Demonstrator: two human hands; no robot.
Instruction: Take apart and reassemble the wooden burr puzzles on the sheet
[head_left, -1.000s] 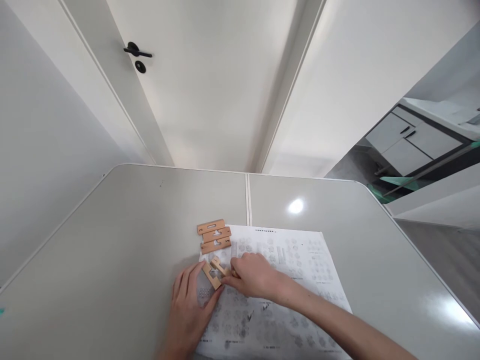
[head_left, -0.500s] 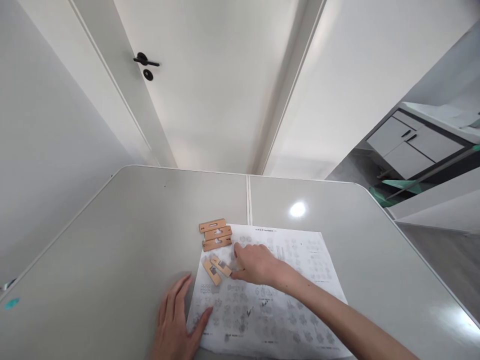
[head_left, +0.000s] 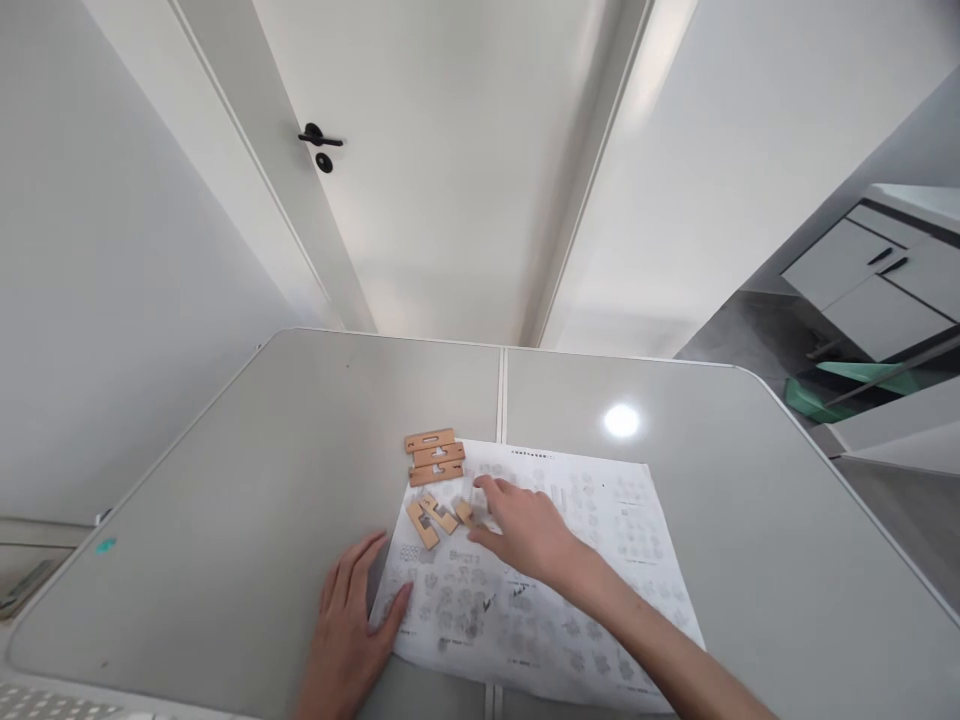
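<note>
My left hand [head_left: 349,615] lies flat at the left edge of a printed paper sheet [head_left: 570,660], fingers stretched out and the thumb on the paper. Over the sheet's upper left, my right hand [head_left: 529,522] has its thumb and index finger apart. A small wooden puzzle piece [head_left: 464,512] lies just left of the gap between them; whether the thumb touches it I cannot tell. Beside it are two notched wooden pieces, one [head_left: 439,514] next to the other [head_left: 422,526]. Above these, three slotted wooden bars [head_left: 438,453] with dark marks lie side by side, partly on the sheet.
The grey table [head_left: 300,450] has a pale seam [head_left: 502,395] down its middle. Behind it stands a white door with a black handle [head_left: 321,137]. A white cabinet [head_left: 870,275] is at the far right.
My right hand has opened and drawn slightly away, and the small wooden piece now shows beside its thumb. The whole view has shifted a little; my left hand stays at the sheet's edge.
</note>
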